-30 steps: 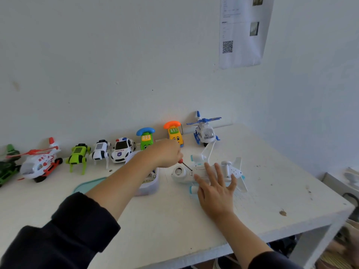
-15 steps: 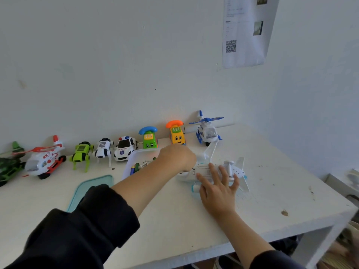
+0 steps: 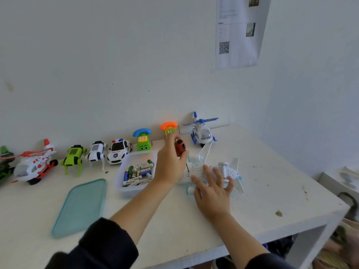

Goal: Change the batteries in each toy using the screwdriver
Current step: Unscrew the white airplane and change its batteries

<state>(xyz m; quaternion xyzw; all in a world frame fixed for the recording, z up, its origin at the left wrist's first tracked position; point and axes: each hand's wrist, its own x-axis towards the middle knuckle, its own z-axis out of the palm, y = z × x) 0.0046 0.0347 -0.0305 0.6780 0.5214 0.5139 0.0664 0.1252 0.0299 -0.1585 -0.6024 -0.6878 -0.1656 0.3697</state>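
A person's left hand (image 3: 171, 164) is gripping the red screwdriver (image 3: 180, 147), its tip on the white toy plane (image 3: 204, 171) that the flat, open right hand (image 3: 212, 189) is steadying; the battery cover seemingly not yet off, other toys waiting behind.

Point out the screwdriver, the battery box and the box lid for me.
screwdriver (image 3: 180, 148), head view, on its red handle.
battery box (image 3: 124, 191), head view, on its near wall.
box lid (image 3: 81, 206), head view, on its flat middle.
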